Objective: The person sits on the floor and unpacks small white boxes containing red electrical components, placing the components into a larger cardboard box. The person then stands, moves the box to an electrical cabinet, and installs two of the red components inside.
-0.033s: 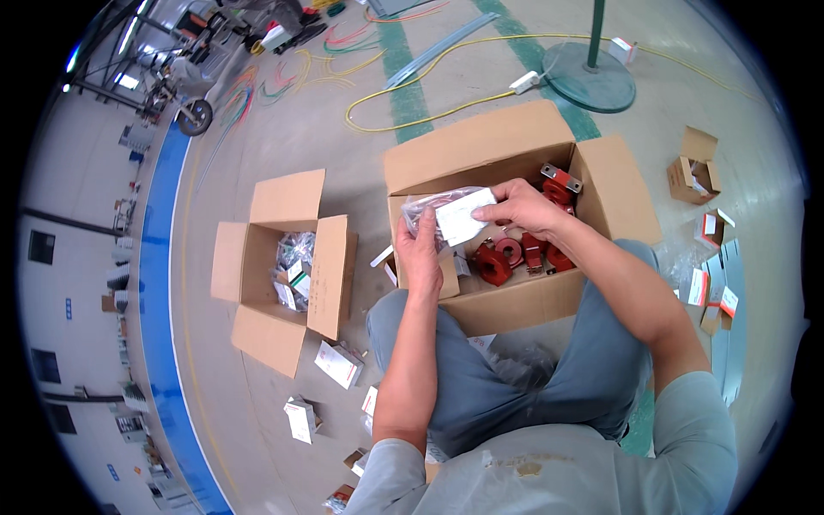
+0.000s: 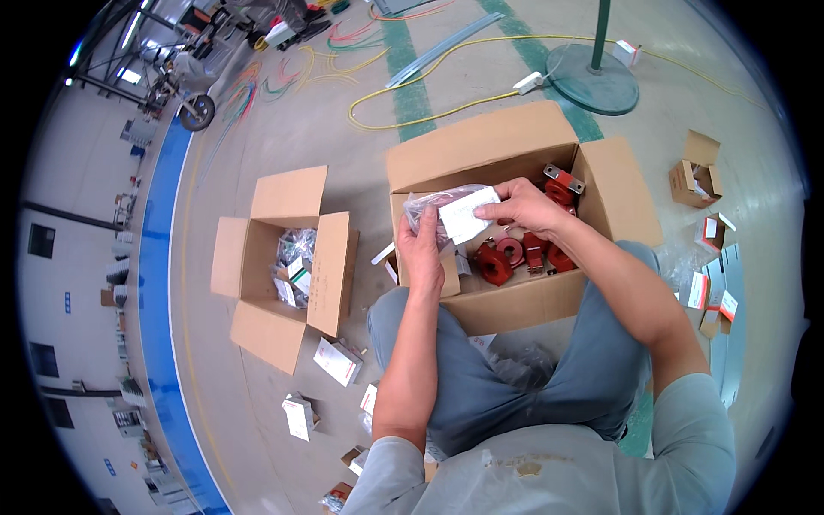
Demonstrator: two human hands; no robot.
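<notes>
Both hands meet over the near-left corner of the large cardboard box [image 2: 515, 146], which stands open on the floor between the person's knees. Left hand [image 2: 422, 249] is closed around the lower part of a clear plastic bag [image 2: 433, 206], fingers curled upward over its crumpled film. Right hand [image 2: 528, 206] pinches the upper right corner of a white paper slip [image 2: 466, 216] that lies against the bag, thumb and fingertips pressed together on its edge. The bag and slip sit just above the box's near wall, touching both hands.

Inside the large box, right of the hands, lie several red moulded parts [image 2: 515, 253] with round holes, some upright and some tilted; one more with a grey metal bracket [image 2: 562, 182] sits near the far-right corner. To the person's left stands a smaller open cardboard box [image 2: 283, 257] holding clear bags and small white packets. Small white cartons [image 2: 336, 360] lie scattered on the grey floor near the left knee. On the right side, a small open carton [image 2: 697, 176] sits well apart, with more red-and-white packets [image 2: 712, 300] beside the right knee. A yellow cable [image 2: 412, 112] loops across the floor beyond the box, near a round green stand base [image 2: 596, 81].
</notes>
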